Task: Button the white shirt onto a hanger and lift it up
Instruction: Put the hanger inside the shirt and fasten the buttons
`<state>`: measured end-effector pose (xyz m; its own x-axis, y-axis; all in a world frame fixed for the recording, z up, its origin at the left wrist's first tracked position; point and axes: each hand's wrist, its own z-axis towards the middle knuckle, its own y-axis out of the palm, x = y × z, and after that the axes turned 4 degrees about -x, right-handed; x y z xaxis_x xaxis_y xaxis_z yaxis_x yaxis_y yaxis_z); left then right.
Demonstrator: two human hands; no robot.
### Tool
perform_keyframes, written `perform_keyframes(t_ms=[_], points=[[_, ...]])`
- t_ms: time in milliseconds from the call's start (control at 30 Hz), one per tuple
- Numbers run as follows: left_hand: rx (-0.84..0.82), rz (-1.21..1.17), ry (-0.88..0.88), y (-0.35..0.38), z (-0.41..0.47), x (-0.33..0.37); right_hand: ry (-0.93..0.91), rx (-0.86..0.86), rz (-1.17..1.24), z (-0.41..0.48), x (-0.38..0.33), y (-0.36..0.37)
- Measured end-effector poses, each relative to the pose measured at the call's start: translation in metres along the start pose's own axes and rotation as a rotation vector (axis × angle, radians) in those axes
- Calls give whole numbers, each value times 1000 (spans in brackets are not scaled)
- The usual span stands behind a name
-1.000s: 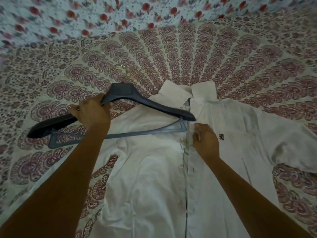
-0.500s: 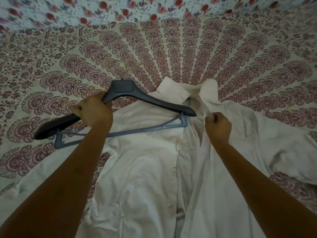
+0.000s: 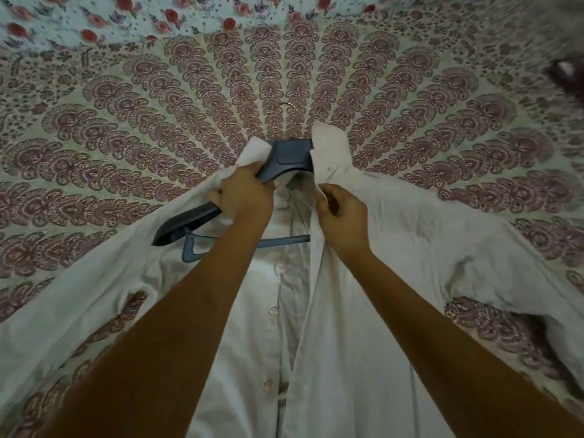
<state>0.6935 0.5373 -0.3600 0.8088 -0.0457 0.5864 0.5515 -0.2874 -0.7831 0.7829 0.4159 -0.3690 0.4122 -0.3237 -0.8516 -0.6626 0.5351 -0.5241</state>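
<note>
The white shirt (image 3: 410,241) lies front-up and unbuttoned on the bed, collar at the far end. A dark blue hanger (image 3: 292,154) sits in the neck opening. Its right arm is hidden under the shirt's right front panel; its left arm and lower bar (image 3: 281,241) lie exposed over the left shoulder. The thin metal hook (image 3: 286,104) points away, over the bedspread. My left hand (image 3: 245,192) grips the hanger's left arm near the neck. My right hand (image 3: 343,216) pinches the edge of the right front panel just below the collar and holds it raised.
A patterned maroon-and-cream bedspread (image 3: 126,147) covers the whole surface. A floral sheet or pillow (image 3: 126,17) runs along the far edge. Both short sleeves spread out to the sides. A dark blurred object (image 3: 564,71) sits at the far right.
The hanger has moved right, into the collar opening, with its right arm now under the right panel. My right hand has lifted that panel's edge higher. The camera has come closer.
</note>
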Motion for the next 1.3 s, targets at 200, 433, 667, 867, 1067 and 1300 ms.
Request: perform_keyframes(t_ms=[200, 433, 667, 867, 1067, 1300], points=[[0, 49, 124, 28, 1, 30, -56, 145, -349, 8, 14, -19], [27, 80, 213, 31, 6, 31, 16, -43, -628, 24, 33, -35], [-22, 179, 249, 17, 0, 48, -215, -29, -497, 38, 16, -20], [-191, 93, 361, 6, 3, 50, -66, -89, -610, 69, -10, -22], [-51, 37, 691, -1, -13, 39, 16, -98, -705, 83, -8, -19], [187, -319, 625, -4, -94, -26, 3, -114, -755, 94, -3, -30]])
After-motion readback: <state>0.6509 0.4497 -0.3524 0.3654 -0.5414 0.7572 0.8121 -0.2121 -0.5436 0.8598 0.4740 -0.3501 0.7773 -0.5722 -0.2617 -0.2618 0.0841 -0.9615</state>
